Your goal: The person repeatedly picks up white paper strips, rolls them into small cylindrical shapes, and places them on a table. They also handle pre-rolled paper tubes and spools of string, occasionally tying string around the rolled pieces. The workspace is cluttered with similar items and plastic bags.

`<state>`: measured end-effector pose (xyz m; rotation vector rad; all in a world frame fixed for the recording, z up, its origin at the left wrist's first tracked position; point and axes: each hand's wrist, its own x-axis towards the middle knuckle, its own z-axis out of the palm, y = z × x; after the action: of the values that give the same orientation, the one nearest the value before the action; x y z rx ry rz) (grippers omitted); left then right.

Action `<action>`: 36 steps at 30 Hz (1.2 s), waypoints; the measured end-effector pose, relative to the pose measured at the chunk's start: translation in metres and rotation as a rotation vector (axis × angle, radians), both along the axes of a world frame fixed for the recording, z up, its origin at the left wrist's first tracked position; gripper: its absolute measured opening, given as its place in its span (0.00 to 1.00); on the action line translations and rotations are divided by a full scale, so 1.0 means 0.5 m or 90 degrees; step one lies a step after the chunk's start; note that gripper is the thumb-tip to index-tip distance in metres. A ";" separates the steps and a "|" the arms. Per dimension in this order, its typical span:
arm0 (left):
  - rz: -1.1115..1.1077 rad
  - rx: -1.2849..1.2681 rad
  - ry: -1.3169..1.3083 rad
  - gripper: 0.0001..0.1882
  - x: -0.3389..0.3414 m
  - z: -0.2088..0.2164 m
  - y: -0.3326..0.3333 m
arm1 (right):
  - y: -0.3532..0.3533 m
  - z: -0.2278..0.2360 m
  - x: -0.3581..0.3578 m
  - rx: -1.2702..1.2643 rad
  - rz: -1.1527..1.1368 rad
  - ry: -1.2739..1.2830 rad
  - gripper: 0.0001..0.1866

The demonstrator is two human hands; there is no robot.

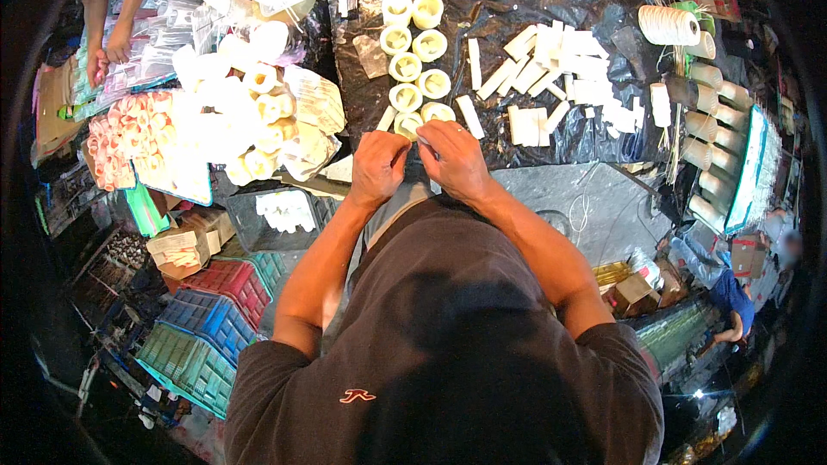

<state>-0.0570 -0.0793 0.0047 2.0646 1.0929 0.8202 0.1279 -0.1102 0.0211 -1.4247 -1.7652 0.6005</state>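
Faces a tabletop point(491, 21) covered in black plastic. Has stacked plastic crates point(202, 323) low on the left and a brightly lit heap of pale pieces point(224, 103) above them. Has a double row of pale yellow cups point(405, 67) running away from the near edge. Brings left hand point(379, 164) and right hand point(455, 159) close together there, fingers curled inward; cannot tell whether gripping anything. Has the nearest cup point(408, 124) right at the fingertips, and pale strips point(560, 60) scattered right of the row.

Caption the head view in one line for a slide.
Bare left hand and right hand at the near end of two rows of pale-yellow hollow cylinders on black plastic sheeting.
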 end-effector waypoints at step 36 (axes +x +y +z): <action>-0.126 0.062 0.067 0.18 -0.022 -0.008 0.072 | -0.011 -0.036 -0.007 -0.132 0.006 -0.115 0.11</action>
<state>-0.0680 -0.0433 0.0005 2.2771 0.9004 0.6845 0.1242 -0.1158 0.0032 -1.6572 -1.8943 0.6944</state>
